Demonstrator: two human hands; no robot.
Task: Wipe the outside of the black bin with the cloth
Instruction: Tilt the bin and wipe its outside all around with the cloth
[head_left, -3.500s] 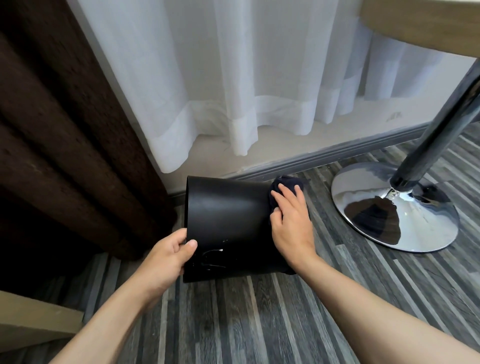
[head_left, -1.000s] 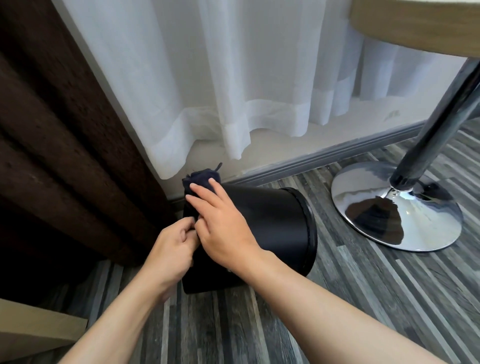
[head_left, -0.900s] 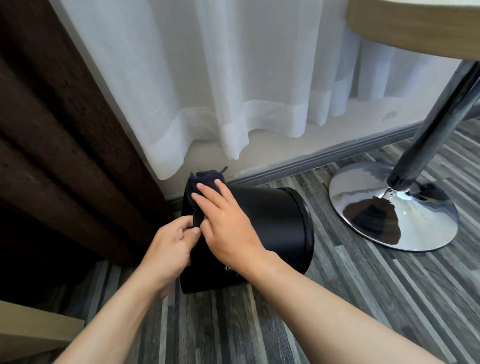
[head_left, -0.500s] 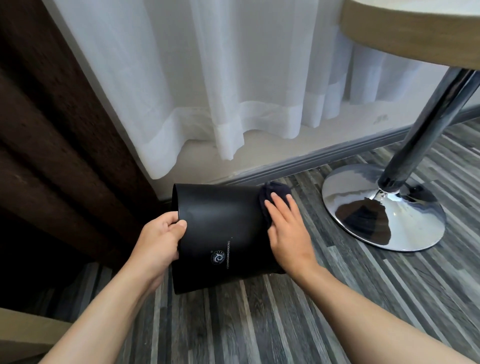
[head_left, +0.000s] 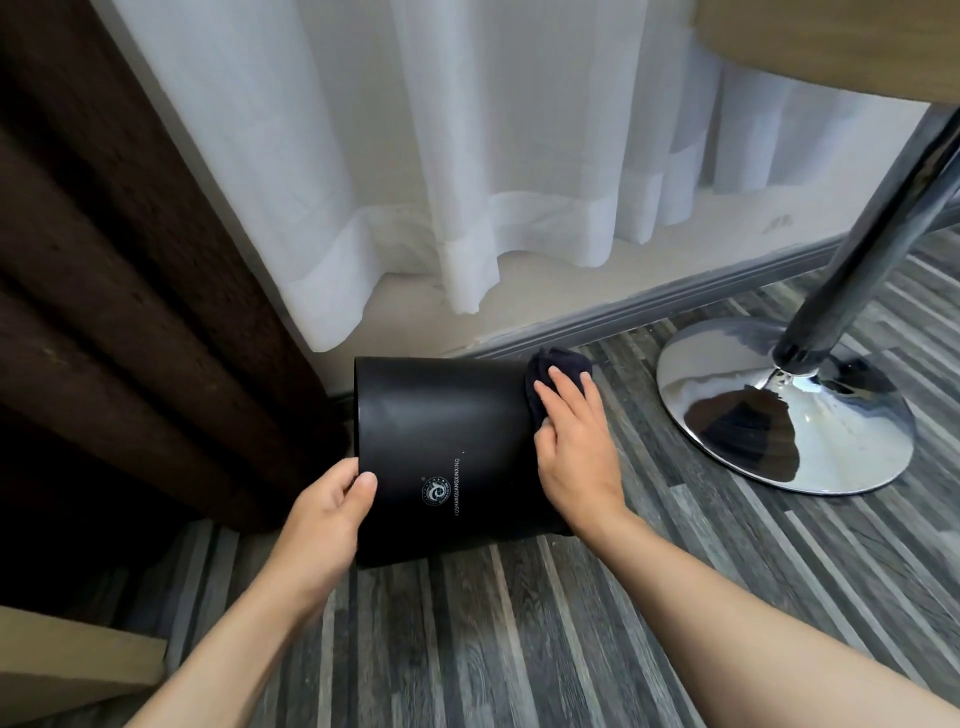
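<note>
A black bin (head_left: 447, 457) is lying on its side on the striped wood-look floor (head_left: 519, 649), close to the skirting below a white curtain (head_left: 467, 156), with its closed base facing left toward a dark brown drape (head_left: 130, 260). A small printed logo is showing on its upward-facing wall. A dark cloth (head_left: 556, 371) is being pressed against the bin's right end by the right hand (head_left: 576, 447), whose fingers (head_left: 558, 382) are lying flat and slightly spread over the fabric, holding it by pressure rather than pinching it. The left hand (head_left: 327, 509) is steadying the bin at its base edge, thumb on the side wall and fingers curling round the rim out of sight.

Judging by the frame, the wiping is under way but unfinished: the top of the wall is looking matte and even, though no clear line between cleaned and uncleaned surface is showing, so progress is hard to gauge. The underside resting on the floor and the far side toward the wall likely remain to be reached by rolling the bin.

The bin's open mouth is hidden behind the right hand and cloth. To the right, a chrome table base (head_left: 784, 410) and pole are standing well apart from the bin; the tabletop is cut off at the upper right corner.
</note>
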